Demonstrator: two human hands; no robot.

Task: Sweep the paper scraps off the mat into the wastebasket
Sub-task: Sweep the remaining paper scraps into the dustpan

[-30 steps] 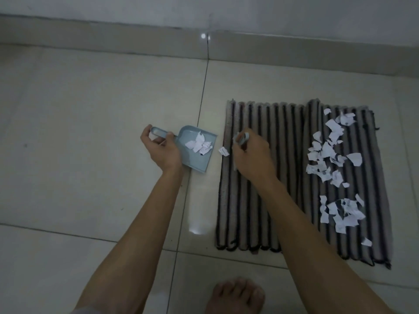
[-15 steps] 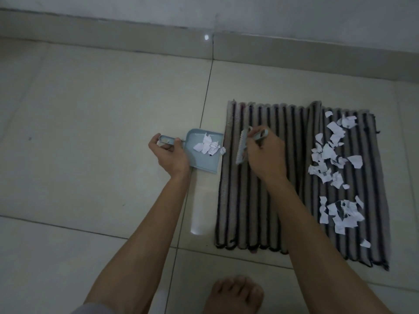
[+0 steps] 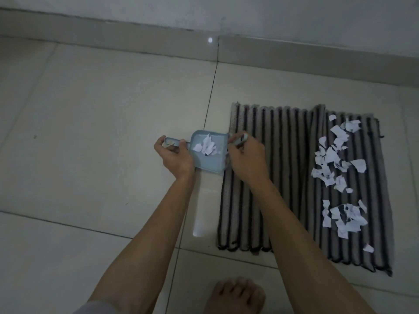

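Observation:
A striped grey and black mat (image 3: 283, 177) lies on the tiled floor. White paper scraps (image 3: 333, 162) are scattered over its right half, in an upper cluster and a lower cluster (image 3: 344, 218). My left hand (image 3: 174, 157) grips the handle of a small light-blue dustpan (image 3: 208, 162), whose mouth meets the mat's left edge. Several scraps (image 3: 207, 147) lie in the pan. My right hand (image 3: 247, 159) grips a small brush (image 3: 238, 140) at the pan's mouth; its bristles are mostly hidden. No wastebasket is in view.
Pale floor tiles (image 3: 90, 132) stretch to the left and front. A wall with a low skirting (image 3: 294, 55) runs along the back. My bare foot (image 3: 235, 295) stands at the bottom edge, just below the mat's front left corner.
The dustpan moved right until it met the mat's edge. My right hand swept the brush left to the pan's mouth, and the loose scrap by the mat's edge went into the pan.

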